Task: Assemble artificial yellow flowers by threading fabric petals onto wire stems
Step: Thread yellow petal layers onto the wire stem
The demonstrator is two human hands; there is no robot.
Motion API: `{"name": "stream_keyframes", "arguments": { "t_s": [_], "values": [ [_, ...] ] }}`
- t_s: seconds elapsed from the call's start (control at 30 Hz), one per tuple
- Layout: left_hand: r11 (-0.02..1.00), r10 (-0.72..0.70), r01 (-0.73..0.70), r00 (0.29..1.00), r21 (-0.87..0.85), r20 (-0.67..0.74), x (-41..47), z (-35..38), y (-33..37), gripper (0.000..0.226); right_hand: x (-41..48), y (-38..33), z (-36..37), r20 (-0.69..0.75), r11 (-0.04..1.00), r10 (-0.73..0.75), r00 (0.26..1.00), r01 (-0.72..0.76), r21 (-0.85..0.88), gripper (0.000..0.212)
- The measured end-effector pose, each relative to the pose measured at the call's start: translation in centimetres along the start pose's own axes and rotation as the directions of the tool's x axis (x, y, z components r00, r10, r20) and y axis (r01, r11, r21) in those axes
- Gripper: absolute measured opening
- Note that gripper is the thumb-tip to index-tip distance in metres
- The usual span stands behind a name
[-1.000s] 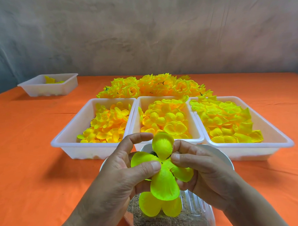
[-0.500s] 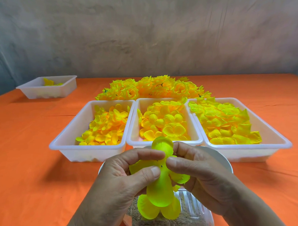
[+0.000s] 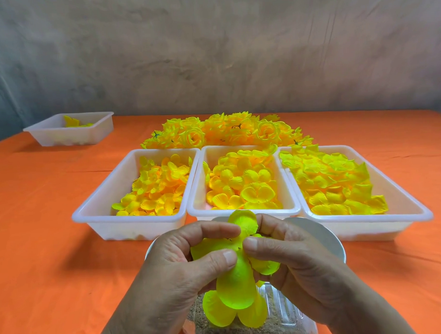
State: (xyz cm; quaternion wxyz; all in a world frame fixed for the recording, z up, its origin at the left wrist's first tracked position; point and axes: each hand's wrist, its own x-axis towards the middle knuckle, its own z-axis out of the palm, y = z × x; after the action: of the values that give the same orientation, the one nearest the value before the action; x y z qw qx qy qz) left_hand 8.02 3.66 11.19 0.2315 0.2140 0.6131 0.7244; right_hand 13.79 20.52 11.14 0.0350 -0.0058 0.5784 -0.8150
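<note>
Yellow petal piece (image 3: 237, 278) is pinched between both hands and held in the air close to the camera, its rounded fabric lobes fanning out from a centre caught between the thumbs. The left grip (image 3: 175, 268) is narrow and holds it, thumb on the near face and forefinger curled over the far side. The right grip (image 3: 300, 261) is just as narrow, with thumb and forefinger closed on the same centre from the other side. One lobe stands up above the grip, a long one droops below it, and two more hang lower still. A small dark speck shows at the centre; whether it is the stem cannot be told.

Directly beneath the grip lie a white bowl (image 3: 324, 235) and, nearer the person, a clear plastic container (image 3: 282, 312) with brown granules in it. Just beyond the grip stand the left tray (image 3: 101, 213), the middle tray (image 3: 241, 212) and the right tray (image 3: 403, 210), rim against rim, each heaped with loose yellow petals. Behind them lies a pile of finished flowers (image 3: 225, 131). Far beyond and to the left of the grip, a small tray (image 3: 68, 134) holds a few yellow pieces. All rest on the orange tabletop (image 3: 42, 248).
</note>
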Motion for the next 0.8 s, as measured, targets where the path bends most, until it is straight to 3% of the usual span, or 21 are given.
{"name": "stream_keyframes", "arguments": {
  "t_s": [0.43,0.8],
  "values": [
    [1.0,-0.004,0.003,0.999,-0.03,-0.042,0.04,0.1,-0.1,0.048,0.17,0.3,-0.21,0.022,1.0,0.007,1.0,-0.007,0.027,0.04],
    [1.0,0.028,-0.029,0.996,-0.012,-0.084,-0.01,0.13,-0.43,0.049,0.17,0.43,-0.44,0.022,0.999,-0.006,1.0,0.005,0.035,0.03]
  ]
}}
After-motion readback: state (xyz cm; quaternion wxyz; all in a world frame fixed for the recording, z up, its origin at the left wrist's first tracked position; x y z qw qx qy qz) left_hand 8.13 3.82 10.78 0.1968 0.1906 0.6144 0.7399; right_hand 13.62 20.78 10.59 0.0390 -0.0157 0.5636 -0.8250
